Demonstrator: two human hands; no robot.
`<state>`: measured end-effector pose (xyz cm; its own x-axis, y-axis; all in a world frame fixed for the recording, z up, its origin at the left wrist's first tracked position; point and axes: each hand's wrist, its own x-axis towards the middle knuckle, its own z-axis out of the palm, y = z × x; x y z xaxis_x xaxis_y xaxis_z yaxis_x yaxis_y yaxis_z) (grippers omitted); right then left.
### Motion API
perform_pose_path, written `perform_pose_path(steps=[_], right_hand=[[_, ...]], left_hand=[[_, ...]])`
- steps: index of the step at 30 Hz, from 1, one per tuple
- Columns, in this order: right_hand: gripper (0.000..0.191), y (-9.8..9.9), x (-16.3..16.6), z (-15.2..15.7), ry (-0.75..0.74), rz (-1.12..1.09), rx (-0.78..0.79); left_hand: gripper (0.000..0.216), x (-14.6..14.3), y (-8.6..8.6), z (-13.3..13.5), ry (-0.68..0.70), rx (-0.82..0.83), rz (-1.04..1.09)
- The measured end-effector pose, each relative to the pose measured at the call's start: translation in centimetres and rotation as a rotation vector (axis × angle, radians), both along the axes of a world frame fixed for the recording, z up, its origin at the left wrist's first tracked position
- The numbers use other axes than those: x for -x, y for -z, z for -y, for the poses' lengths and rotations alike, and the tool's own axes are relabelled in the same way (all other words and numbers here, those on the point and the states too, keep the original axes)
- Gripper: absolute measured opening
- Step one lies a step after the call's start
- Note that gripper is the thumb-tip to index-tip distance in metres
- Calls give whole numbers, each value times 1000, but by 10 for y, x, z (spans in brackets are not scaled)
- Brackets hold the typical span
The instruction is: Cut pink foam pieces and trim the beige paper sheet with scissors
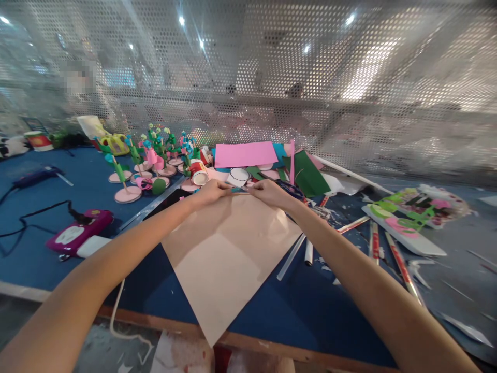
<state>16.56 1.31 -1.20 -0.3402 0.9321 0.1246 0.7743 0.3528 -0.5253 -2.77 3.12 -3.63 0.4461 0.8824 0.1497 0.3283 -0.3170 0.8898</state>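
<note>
My left hand (215, 190) and my right hand (267, 191) are close together in front of me, fingertips pinched. Between them stretches a small blue strip (237, 190), apparently paper, gripped at one end by each hand. Beneath and nearer to me lies a large beige sheet of paper (225, 264), one corner overhanging the table's front edge. My hands are over its far end; whether they touch it I cannot tell. Just beyond them are a white round lid or disc (238, 175) and a red and white paper cup (199, 172) on its side.
Paper flowers on round pink bases (128, 195) stand left of centre. A purple device (83, 230) with cords and a glue gun (39, 176) lie at left. Behind are pink card (245, 154) and green paper (310, 173). Scraps, tubes and a white tray (407, 233) lie right.
</note>
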Motion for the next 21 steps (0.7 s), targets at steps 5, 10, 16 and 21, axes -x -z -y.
perform_pose_path(steps=[5,10,16,21], right_hand=[[37,2,0,-2,0,34,-27],[37,2,0,-1,-13,36,-34],[37,3,2,0,-6,20,-41],[36,6,1,-2,-13,-6,-52]], left_hand=[[25,2,1,-3,-31,24,-46],[22,4,4,-5,-27,4,-66],[23,3,6,-7,-17,5,0],[25,3,8,-7,-33,35,15]])
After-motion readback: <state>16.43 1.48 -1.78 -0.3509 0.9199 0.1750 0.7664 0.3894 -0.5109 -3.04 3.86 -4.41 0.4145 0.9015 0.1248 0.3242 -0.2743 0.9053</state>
